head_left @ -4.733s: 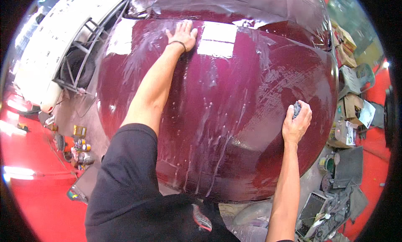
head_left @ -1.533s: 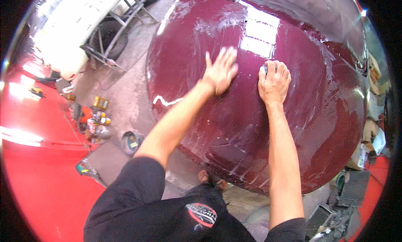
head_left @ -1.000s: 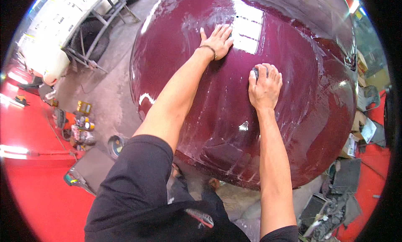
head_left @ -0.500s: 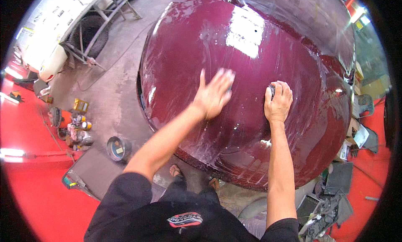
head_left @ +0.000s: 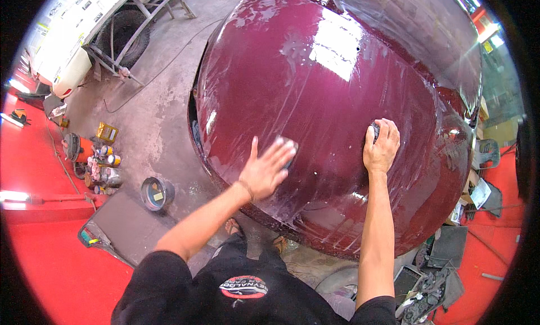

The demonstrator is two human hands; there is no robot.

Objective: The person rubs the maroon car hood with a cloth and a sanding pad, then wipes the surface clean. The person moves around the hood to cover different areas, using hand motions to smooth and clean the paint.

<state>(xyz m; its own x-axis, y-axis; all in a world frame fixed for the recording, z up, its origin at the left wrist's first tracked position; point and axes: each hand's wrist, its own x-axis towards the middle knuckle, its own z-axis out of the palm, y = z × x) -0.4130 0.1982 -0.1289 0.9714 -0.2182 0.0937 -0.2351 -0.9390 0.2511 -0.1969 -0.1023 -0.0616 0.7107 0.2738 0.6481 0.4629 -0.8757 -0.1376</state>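
Observation:
A wet, dark red car hood [head_left: 332, 150] fills the middle of the view, streaked with water and pale smears. My left hand [head_left: 267, 170] lies flat on its left part, thumb stretched out and fingers extended. A dark patch shows at the edge of those fingers; I cannot tell whether it is a shadow or a thin pad. Farther right, my right hand [head_left: 382, 145] is curled over a small dark grey block [head_left: 376, 129], pressed to the hood. Most of the block is hidden under the fingers.
Plastic sheeting [head_left: 405, 27] covers the car beyond the hood. A round bucket [head_left: 157, 194] stands on the floor at left, near several cans [head_left: 109, 156]. A metal stand [head_left: 132, 38] is by a white vehicle [head_left: 62, 55]. Dark scraps [head_left: 430, 291] lie at lower right.
My left hand has slid back toward me and a little left over the hood. The right hand, still on the block, appears slightly lower and farther right as the view shifts.

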